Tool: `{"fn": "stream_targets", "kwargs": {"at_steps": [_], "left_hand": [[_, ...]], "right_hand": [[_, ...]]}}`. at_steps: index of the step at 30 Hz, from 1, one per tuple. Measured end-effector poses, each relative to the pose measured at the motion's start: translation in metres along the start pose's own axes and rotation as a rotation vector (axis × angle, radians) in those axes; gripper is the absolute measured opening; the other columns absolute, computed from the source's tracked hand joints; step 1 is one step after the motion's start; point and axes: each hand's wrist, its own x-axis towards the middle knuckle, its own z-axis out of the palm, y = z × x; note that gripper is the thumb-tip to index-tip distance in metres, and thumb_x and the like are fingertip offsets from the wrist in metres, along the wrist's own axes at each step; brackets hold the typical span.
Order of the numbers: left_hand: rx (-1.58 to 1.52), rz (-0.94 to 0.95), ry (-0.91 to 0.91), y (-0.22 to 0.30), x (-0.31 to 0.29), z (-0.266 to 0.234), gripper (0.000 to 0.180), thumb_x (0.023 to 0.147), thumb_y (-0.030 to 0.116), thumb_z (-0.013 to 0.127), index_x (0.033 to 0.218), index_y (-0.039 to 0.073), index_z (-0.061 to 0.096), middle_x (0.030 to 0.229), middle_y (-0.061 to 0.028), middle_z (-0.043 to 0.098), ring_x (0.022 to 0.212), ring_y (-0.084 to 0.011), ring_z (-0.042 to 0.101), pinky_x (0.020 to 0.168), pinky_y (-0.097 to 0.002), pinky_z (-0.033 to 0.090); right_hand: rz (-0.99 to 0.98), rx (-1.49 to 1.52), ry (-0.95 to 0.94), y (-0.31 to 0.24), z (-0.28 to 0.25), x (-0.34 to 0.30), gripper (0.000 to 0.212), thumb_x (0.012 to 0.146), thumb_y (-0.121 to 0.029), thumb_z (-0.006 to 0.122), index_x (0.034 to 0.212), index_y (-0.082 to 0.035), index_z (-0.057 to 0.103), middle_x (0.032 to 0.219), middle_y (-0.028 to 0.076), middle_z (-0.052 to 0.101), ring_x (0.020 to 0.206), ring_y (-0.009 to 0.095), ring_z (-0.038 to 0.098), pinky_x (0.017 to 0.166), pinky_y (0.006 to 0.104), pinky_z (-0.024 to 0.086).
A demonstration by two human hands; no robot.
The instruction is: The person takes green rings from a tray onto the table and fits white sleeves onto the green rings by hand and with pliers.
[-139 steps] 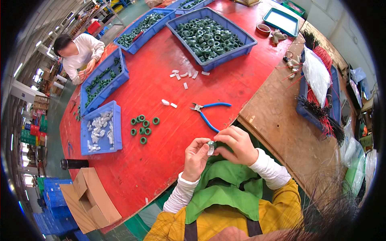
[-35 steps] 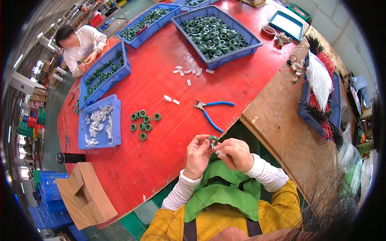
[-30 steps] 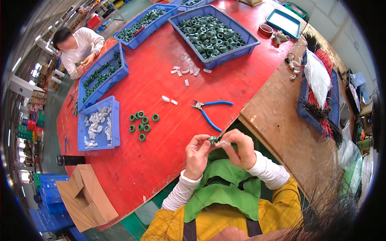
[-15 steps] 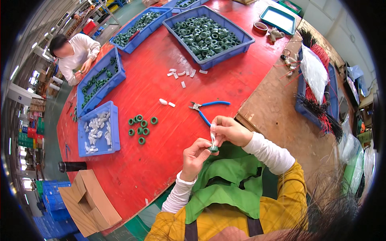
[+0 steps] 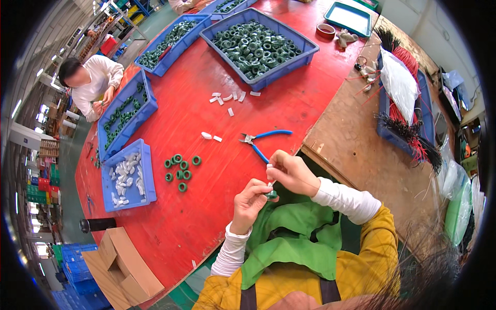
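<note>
A green ring (image 5: 271, 195) is pinched between the thumb and fingers of my left hand (image 5: 247, 207), close in front of the green apron. Just above it, the fingertips of my right hand (image 5: 296, 175) are closed on a narrow white strip (image 5: 269, 167). One end of the strip shows over those fingers, and a thin white part runs down to the ring. Whether it passes through the ring I cannot tell. Blue-handled cutters (image 5: 250, 139) lie on the red table beyond my hands. Several loose green rings (image 5: 181, 174) lie to the left.
Blue trays of green rings (image 5: 313, 50) stand at the back and left. A blue tray (image 5: 151, 192) holds white pieces. White scraps (image 5: 230, 111) lie mid-table. At right is a tray of wire bundles (image 5: 426, 103); at lower left, a cardboard box (image 5: 137, 271). Another person (image 5: 95, 77) works at far left.
My right fingers have moved down along the white strip toward the ring, so its end now shows above them. My left hand still pinches the ring. The whole view has shifted slightly.
</note>
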Motion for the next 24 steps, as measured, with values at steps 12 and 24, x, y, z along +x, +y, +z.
{"fn": "stream_targets", "kwargs": {"at_steps": [12, 24], "left_hand": [[-0.186, -0.043, 0.013, -0.007, -0.006, -0.003, 0.02, 0.094, 0.009, 0.055, 0.11, 0.0, 0.062, 0.107, -0.01, 0.05, 0.096, -0.0225, 0.058, 0.082, -0.0399, 0.054], [-0.293, -0.07, 0.15, -0.008, -0.005, 0.0, 0.021, 0.095, 0.01, 0.053, 0.111, 0.001, 0.062, 0.106, -0.0066, 0.052, 0.097, -0.0202, 0.058, 0.086, -0.0383, 0.054]], "right_hand": [[-0.458, -0.352, 0.188, 0.01, 0.007, -0.009, 0.016, 0.075, -0.011, 0.072, 0.086, -0.006, 0.061, 0.075, 0.002, 0.061, 0.072, 0.018, 0.059, 0.066, 0.0308, 0.048], [-0.227, 0.0, -0.089, 0.006, 0.006, -0.028, 0.017, 0.088, -0.012, 0.063, 0.097, 0.002, 0.062, 0.088, 0.008, 0.061, 0.08, 0.017, 0.059, 0.069, 0.0301, 0.049]]}}
